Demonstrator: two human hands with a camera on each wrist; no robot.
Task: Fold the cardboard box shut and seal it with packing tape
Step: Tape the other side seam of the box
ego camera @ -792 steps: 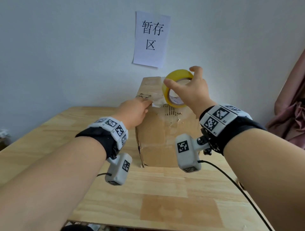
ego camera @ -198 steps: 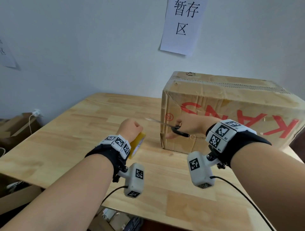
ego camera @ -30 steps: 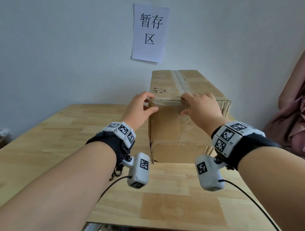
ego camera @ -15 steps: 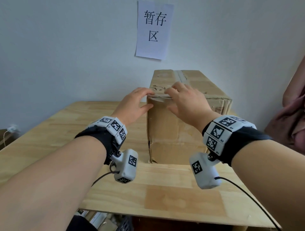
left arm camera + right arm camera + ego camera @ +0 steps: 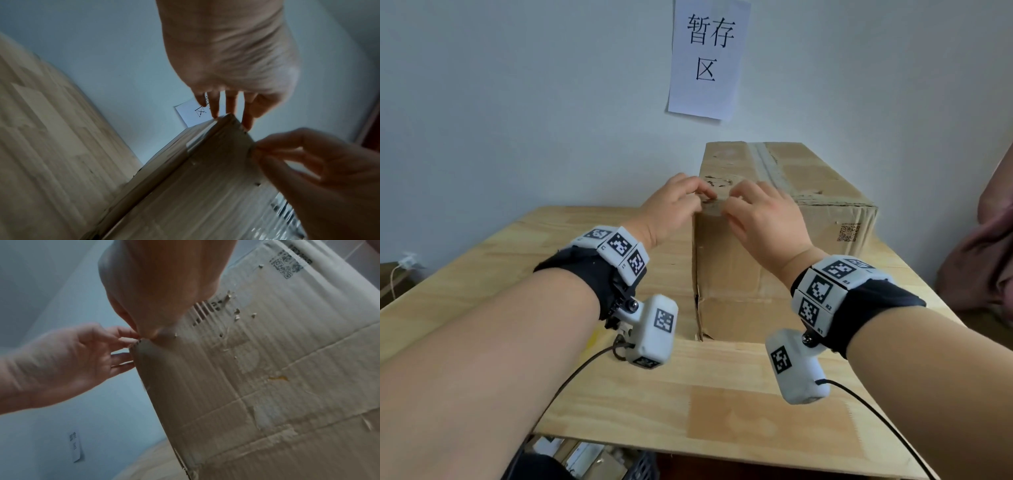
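The cardboard box stands shut on the wooden table, with an old tape line along its top seam. Both hands meet at its near top left corner. My left hand presses that corner with fairly straight fingers. Right beside it, my right hand pinches the top edge with bunched fingertips, where a clear tape strip shines over the edge. In the left wrist view the right hand pinches from the lower right. The tape roll and scissors are out of sight.
A paper sign hangs on the wall behind the box. Pink cloth lies at the right edge of the view. Boxes and clutter show below the table's front edge. Bare tabletop spreads left of the box.
Both hands have slid left along the box's near top edge. The right hand went from the middle of the edge to the left corner, next to the left hand.
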